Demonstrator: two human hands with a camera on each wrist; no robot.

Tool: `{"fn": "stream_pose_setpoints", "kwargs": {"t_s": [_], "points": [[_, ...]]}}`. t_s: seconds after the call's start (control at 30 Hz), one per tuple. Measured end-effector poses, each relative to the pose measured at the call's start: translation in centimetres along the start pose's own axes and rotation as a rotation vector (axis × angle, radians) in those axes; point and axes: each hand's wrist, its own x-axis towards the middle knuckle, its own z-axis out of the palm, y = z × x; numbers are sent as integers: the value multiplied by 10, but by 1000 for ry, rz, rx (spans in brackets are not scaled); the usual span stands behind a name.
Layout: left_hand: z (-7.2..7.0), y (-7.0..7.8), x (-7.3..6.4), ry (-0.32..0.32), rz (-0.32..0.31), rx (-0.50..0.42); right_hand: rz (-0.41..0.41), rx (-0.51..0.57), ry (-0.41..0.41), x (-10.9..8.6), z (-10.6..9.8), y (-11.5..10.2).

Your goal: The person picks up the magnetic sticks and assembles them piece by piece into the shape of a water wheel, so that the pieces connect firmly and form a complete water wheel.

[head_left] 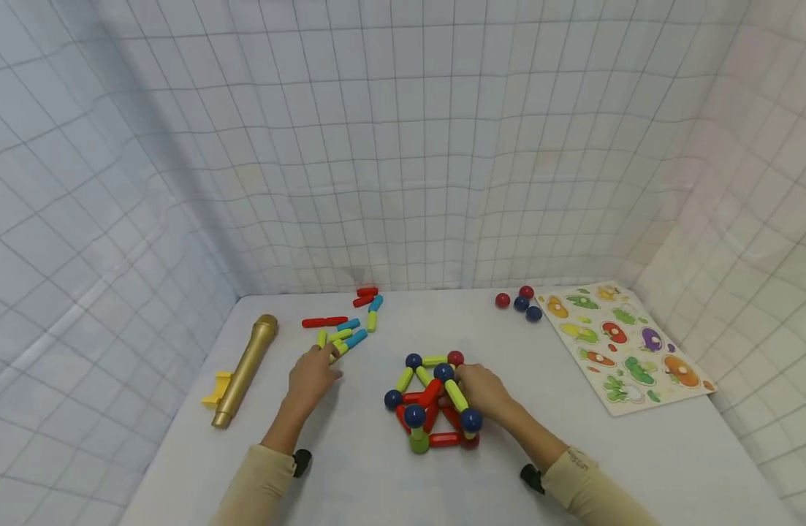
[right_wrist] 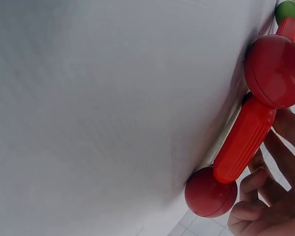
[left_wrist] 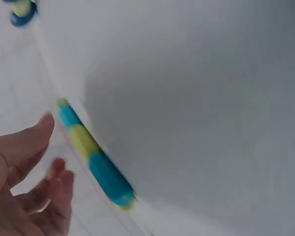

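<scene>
Two bare hands work over a white table [head_left: 356, 460], one at loose rods, one at a ball-and-rod structure.
The left hand [head_left: 313, 376] reaches over colored loose rods [head_left: 340, 335], thumb and loosely bent fingers parted, nothing between them. The structure [head_left: 432, 393] stands near center; the right hand [head_left: 484, 391] is at its right side, fingers bent, their grip hidden. A gold tube [head_left: 248, 369] lies left; four loose balls [head_left: 522, 303] sit far right, beside a vegetable-picture sheet [head_left: 622, 353].

Gold tube [head_left: 248, 369] beside yellow piece [head_left: 215, 389]; vegetable picture board [head_left: 622, 356] rightward
</scene>
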Motion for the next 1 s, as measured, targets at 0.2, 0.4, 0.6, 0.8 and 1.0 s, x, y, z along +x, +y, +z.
{"fn": "stream_pose_setpoints", "kwargs": {"t_s": [0.2, 0.4, 0.6, 0.8, 1.0], "points": [[1, -17, 16, -61, -22, 123, -39, -27, 38, 3, 0, -1], [4, -18, 15, 2, -42, 142, -46, -8, 31, 4, 2, 0], [4, -23, 16, 8, -71, 206, -45, -11, 35, 1, 4, 1], [2, -24, 15, 6, -12, 312, -40, -21, 51, -2, 2, -1], [-1, -20, 8, 0, -15, 346, -28, -20, 48, -3, 3, -3]]}}
